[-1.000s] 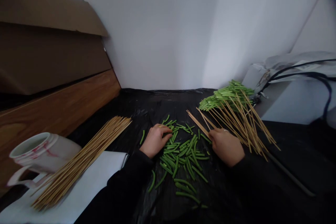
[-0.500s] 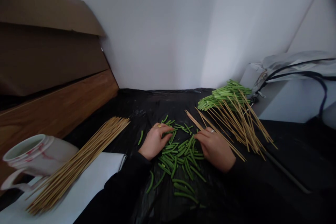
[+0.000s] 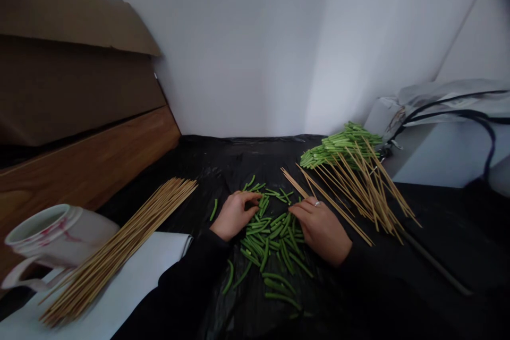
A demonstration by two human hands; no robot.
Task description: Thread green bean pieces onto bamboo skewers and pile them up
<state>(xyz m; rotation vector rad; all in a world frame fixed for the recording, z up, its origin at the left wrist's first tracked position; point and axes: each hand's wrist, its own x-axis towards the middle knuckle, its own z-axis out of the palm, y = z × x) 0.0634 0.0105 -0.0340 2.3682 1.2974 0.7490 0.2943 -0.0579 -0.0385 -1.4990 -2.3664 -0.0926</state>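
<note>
A loose pile of cut green bean pieces (image 3: 274, 239) lies on black plastic sheeting between my hands. My left hand (image 3: 234, 215), at the pile's upper left, has its fingers curved with a gap between thumb and forefinger; I see nothing held in it. Across the pile, my right hand (image 3: 322, 228) wears a ring and has its fingers bent together, the tips down at the beans' upper right edge. Whatever those tips pinch is hidden. Several longer bean pieces (image 3: 279, 287) lie apart, closer to me.
Thin wooden skewers (image 3: 123, 244) lie bundled on a white sheet (image 3: 159, 255) at left, beside a mug (image 3: 67, 234). More skewers (image 3: 370, 191) lie scattered at right, against stacked green beans (image 3: 342, 143). A cardboard box (image 3: 75, 79), white wall (image 3: 247, 48) and cables (image 3: 458, 111) surround the surface.
My right hand has shifted slightly left, toward the middle of the bean pile. The left hand has barely moved; the bean piece near its fingertips no longer shows there.
</note>
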